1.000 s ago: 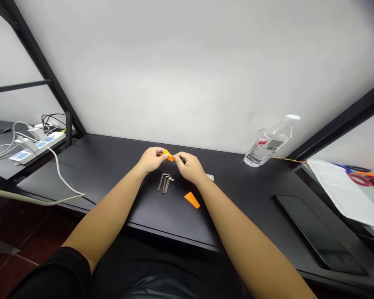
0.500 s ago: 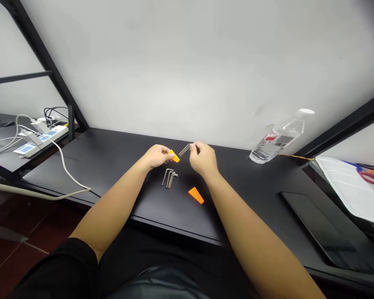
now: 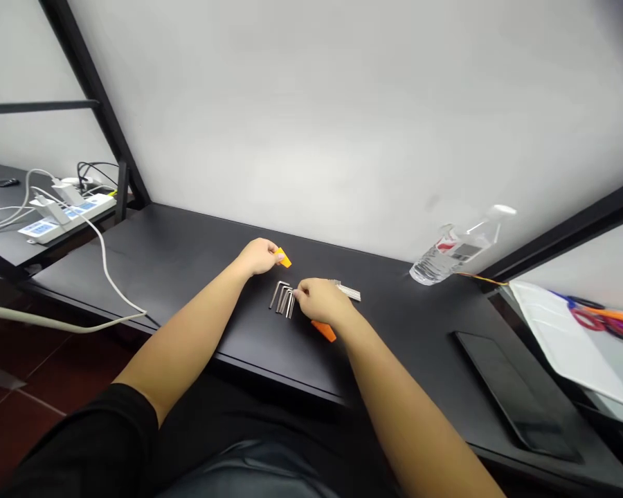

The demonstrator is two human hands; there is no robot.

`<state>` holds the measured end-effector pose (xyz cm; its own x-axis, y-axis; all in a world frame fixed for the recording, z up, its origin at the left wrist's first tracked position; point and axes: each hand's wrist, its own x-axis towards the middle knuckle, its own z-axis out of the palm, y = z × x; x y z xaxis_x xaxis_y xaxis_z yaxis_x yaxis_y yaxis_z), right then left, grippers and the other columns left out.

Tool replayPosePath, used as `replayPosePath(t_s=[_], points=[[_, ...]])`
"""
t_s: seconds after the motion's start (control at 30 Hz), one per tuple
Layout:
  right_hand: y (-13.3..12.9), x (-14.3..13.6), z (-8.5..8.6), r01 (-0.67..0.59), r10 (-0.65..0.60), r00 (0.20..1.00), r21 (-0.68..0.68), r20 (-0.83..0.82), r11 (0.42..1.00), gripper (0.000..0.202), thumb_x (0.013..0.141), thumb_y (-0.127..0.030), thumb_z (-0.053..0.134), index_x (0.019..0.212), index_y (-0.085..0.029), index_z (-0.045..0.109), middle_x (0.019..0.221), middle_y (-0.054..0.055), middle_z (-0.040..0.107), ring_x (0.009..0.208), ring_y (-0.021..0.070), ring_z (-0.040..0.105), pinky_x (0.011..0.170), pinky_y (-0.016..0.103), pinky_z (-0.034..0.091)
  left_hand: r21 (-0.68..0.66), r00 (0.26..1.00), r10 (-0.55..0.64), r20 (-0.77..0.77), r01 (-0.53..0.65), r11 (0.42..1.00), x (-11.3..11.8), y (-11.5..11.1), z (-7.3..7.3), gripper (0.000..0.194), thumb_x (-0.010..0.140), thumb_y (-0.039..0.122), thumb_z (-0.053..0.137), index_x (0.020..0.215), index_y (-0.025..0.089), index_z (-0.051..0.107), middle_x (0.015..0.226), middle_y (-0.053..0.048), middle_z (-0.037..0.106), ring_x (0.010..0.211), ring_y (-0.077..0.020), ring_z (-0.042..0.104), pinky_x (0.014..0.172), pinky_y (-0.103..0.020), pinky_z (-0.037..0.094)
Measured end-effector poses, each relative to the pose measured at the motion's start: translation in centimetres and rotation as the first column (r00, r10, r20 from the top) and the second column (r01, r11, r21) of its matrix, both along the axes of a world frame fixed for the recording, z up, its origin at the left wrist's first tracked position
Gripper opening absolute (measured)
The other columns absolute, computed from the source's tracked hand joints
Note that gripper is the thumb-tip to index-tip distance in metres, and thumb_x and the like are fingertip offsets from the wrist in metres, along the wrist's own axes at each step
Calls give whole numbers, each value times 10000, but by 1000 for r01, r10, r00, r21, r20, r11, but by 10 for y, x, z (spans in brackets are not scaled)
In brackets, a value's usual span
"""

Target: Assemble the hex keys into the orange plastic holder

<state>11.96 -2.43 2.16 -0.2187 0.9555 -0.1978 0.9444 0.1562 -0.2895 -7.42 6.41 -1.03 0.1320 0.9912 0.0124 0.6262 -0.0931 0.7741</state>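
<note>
Head view: left hand [image 3: 257,256] pinches a small orange plastic holder [image 3: 283,260] above the black bench [image 3: 187,277]; right hand [image 3: 319,301] fingers close on silver L-shaped hex keys [image 3: 283,299], apparently setting one down; releasing seems next

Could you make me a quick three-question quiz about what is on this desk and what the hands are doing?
1. True or false: the left hand holds an orange plastic piece.
2. What is the right hand touching? A) water bottle B) hex keys C) scissors
3. What orange thing lies partly hidden under the right hand?

Key: 1 true. 2 B, at the small row of hex keys. 3 A second orange wedge on the black desk.
</note>
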Motion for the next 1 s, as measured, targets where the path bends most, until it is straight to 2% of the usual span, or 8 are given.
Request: replayPosePath(t_s=[0.2, 0.37, 0.47, 0.53, 0.77, 1.0], points=[[-2, -2, -2, -3, 2, 993, 8, 122, 1000, 341, 993, -475, 479, 959, -228, 712, 1011, 92, 753, 896, 245, 679, 677, 300, 425, -22, 998, -1, -55, 0, 1000, 1, -1, 5, 188, 852, 357, 689, 872, 210, 803, 882, -38, 790, 786, -179, 696, 721, -282, 483], [-18, -10, -2, 65, -77, 979, 68, 187, 996, 564, 1042, -552, 275, 962, -209, 715, 982, 131, 751, 917, 278, 704, 739, 360, 484, -28, 995, 2, -102, -5, 1000, -1, 0, 8, 184, 850, 360, 688, 851, 218, 805, 878, -31, 788, 783, -182, 688, 716, -278, 481], [-29, -24, -2, 69, -82, 971, 66, 223, 995, 660, 975, -713, 316, 971, -193, 723, 980, 159, 751, 936, 307, 713, 751, 379, 505, -20, 995, 19, -102, -21, 1000, -2, 1, 9, 198, 856, 371, 680, 852, 220, 806, 886, -34, 784, 800, -187, 687, 727, -276, 488], [-32, -37, -1, 57, -72, 965, 65, 250, 996, 664, 938, -748, 376, 1004, -187, 725, 1002, 167, 750, 965, 322, 714, 762, 388, 517, -22, 995, 23, -101, -25, 999, -2, 1, 10, 192, 855, 367, 683, 866, 221, 808, 895, -36, 783, 806, -187, 687, 737, -275, 491], [-8, -62, 5, -1, -27, 948, 87, 317, 996, 375, 948, -484, 526, 1018, -180, 734, 1009, 167, 760, 1025, 333, 716, 872, 430, 516, -28, 995, 13, -98, -16, 999, -4, 3, 7, 170, 816, 366, 729, 854, 217, 803, 888, -52, 777, 804, -200, 687, 736, -279, 497], [12, -41, 10, 2, -9, 961, 24, 277, 1000, 266, 846, -361, 620, 1000, -169, 721, 976, 165, 745, 921, 319, 721, 731, 379, 517, -13, 995, 7, -103, -8, 1000, -8, 5, 5, 171, 822, 363, 720, 841, 213, 802, 852, -55, 770, 764, -196, 675, 719, -280, 492]])
